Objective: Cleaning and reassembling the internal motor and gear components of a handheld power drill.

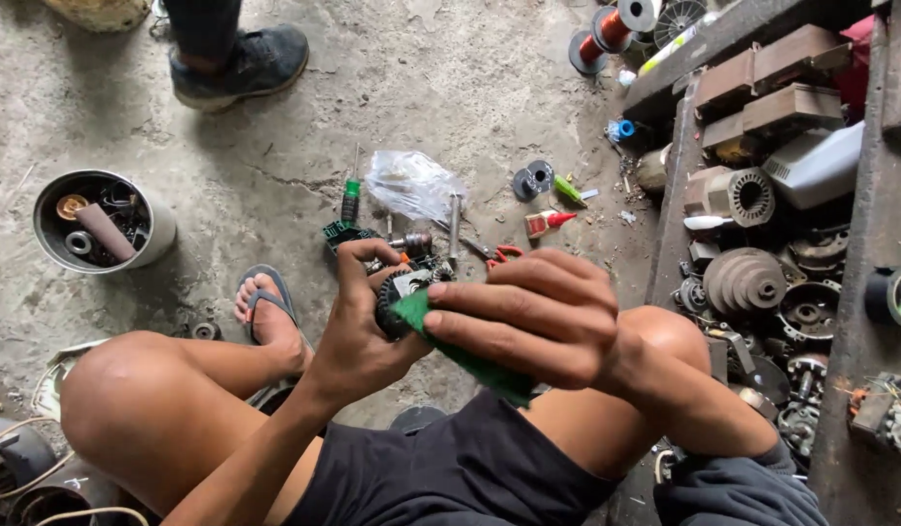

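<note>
In the middle of the frame the left hand [358, 326] is closed around a small dark motor part [400, 295] with a toothed round edge, fingers curled over its top. The right hand [528, 317] is closed too, pressing a green cloth [470, 356] flat against the part, and the cloth hangs down toward the lower middle over the person's black shorts [450, 468]. Both hands sit above bent bare knees, with a foot in a sandal [268, 310] on the concrete floor [275, 146] to the left.

Just above the hands lie a green-handled screwdriver [351, 200], a clear plastic bag [412, 183] and red-handled pliers [504, 255]. At the left edge stands a round white tub [158, 234] holding scrap pieces. In the upper left is another person's dark shoe [241, 63]. At the top, right of centre, lies a spool of copper wire [606, 31]. The right side is crowded with a shelf [874, 224] of metal motor parts, among them a stepped pulley [743, 281].
</note>
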